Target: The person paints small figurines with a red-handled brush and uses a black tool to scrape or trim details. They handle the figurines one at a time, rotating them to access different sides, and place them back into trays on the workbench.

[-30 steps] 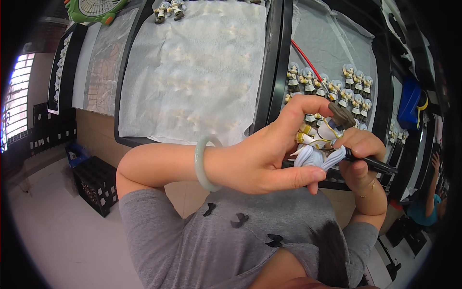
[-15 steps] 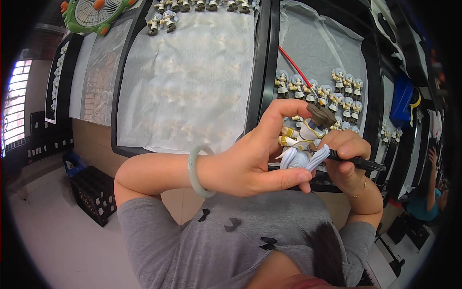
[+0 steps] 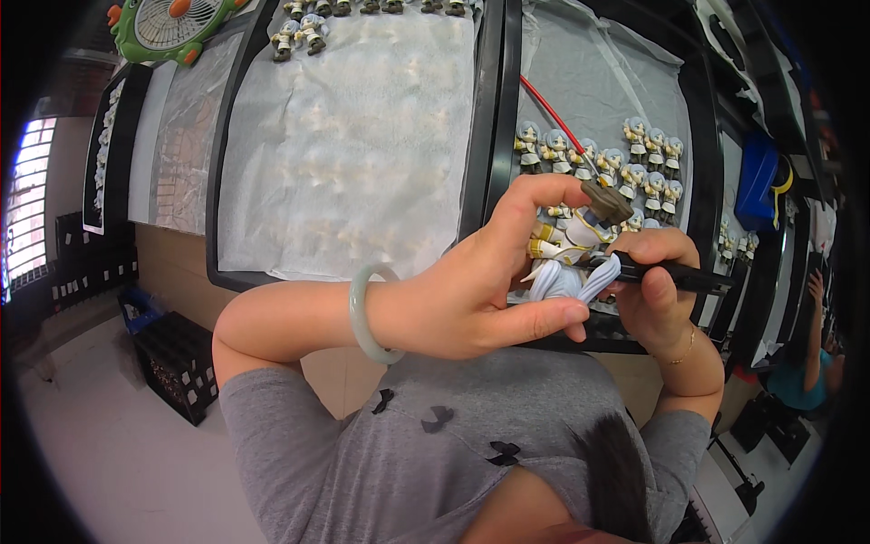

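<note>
Between the thumb and forefinger of my left hand (image 3: 453,295) is a small figurine (image 3: 566,238), held tilted with its brown boots up and its pale blue hair toward me. It wears white clothing with gold trim. My right hand (image 3: 664,290) grips a black pen-shaped tool (image 3: 691,279). The tool's front end lies against or just behind the figurine's hair; its tip is hidden. Beyond my hands, several similar figurines (image 3: 654,186) stand on the right-hand tray. A thin brush with a red handle (image 3: 551,111) leans across that tray, its bristles among them.
A black-rimmed tray lined with white paper (image 3: 344,163) lies at the left, with several figurines (image 3: 311,33) at its far end. A green fan (image 3: 181,27) stands far left. Blue bin (image 3: 758,186) at right; black crate (image 3: 172,363) on the floor. A person in teal (image 3: 802,385) is far right.
The black tool has shifted slightly left toward the figurine, and more of its shaft shows. My right fingers have changed position around it. The figurine has moved and turned slightly in my left hand.
</note>
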Tool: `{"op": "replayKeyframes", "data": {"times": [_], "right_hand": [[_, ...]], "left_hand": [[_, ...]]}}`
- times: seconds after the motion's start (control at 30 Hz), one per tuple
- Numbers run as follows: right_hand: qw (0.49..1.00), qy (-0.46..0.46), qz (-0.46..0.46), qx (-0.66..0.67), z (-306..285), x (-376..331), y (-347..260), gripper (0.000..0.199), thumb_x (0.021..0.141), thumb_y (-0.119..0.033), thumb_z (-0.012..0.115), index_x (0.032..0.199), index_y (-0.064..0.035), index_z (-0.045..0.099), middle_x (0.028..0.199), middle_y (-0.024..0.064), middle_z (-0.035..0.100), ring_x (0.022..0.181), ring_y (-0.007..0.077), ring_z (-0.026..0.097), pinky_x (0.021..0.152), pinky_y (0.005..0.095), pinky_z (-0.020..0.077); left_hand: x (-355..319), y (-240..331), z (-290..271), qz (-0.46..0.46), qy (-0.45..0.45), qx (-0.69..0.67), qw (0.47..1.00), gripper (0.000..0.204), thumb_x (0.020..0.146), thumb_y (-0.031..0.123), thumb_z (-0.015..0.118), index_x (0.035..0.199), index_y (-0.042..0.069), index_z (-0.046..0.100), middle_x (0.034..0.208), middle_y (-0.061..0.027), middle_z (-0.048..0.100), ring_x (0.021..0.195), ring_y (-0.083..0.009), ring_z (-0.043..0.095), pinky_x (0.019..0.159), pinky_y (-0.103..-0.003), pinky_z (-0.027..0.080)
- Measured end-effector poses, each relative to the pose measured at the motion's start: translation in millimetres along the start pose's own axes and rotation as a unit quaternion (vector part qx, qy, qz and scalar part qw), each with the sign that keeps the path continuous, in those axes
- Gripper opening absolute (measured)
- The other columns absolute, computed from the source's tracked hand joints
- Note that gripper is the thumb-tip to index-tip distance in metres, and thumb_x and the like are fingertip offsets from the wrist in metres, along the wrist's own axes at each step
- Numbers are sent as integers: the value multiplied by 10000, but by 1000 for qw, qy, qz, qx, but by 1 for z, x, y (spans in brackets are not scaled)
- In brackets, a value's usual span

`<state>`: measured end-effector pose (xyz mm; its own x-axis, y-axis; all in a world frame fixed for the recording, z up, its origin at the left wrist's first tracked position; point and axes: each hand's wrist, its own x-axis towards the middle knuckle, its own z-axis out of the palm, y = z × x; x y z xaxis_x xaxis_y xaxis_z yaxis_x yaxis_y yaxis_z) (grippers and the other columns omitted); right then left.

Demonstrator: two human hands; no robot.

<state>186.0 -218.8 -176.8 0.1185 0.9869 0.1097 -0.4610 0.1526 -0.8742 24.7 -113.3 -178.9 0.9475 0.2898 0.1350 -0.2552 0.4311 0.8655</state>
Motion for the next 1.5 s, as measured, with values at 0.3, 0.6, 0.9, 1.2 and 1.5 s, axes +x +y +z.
{"op": "replayKeyframes", "data": {"times": [0.3,0.6,0.9,1.2,1.5], "right_hand": [[973,-69,-144,-164,-16,7,7,239,813,-206,576,981,-38,548,835,132,598,749,211,589,658,318,476],[992,23,1,-123,-9,-2,-1,287,811,-227,580,962,12,526,802,156,590,708,195,587,656,301,488],[995,-4,-36,-92,-11,-2,5,296,821,-261,563,983,-17,521,807,154,586,701,201,591,643,302,490],[990,-29,-72,-116,-15,0,11,290,821,-265,562,995,-36,528,833,162,572,724,209,585,650,297,486],[994,40,44,-89,-8,-3,-2,335,826,-248,555,966,55,525,786,155,595,707,191,593,656,303,493]], "left_hand": [[-1,-1,-6,23,-34,25,999,700,803,12,521,1271,79,5,1155,-171,391,877,-242,549,712,-406,512],[-1,2,-5,-18,-8,63,998,696,788,-28,528,1271,77,39,1205,-155,332,980,-247,511,737,-384,512],[0,-4,-4,47,-6,88,995,700,776,-1,563,1255,58,56,1181,-177,353,959,-247,523,718,-381,517],[-1,-5,-5,44,9,91,995,728,763,10,586,1258,53,54,1161,-184,376,894,-237,549,695,-372,515],[-2,-2,-4,19,17,138,990,711,767,-19,571,1258,47,61,1106,-174,412,876,-205,552,708,-347,516]]}}
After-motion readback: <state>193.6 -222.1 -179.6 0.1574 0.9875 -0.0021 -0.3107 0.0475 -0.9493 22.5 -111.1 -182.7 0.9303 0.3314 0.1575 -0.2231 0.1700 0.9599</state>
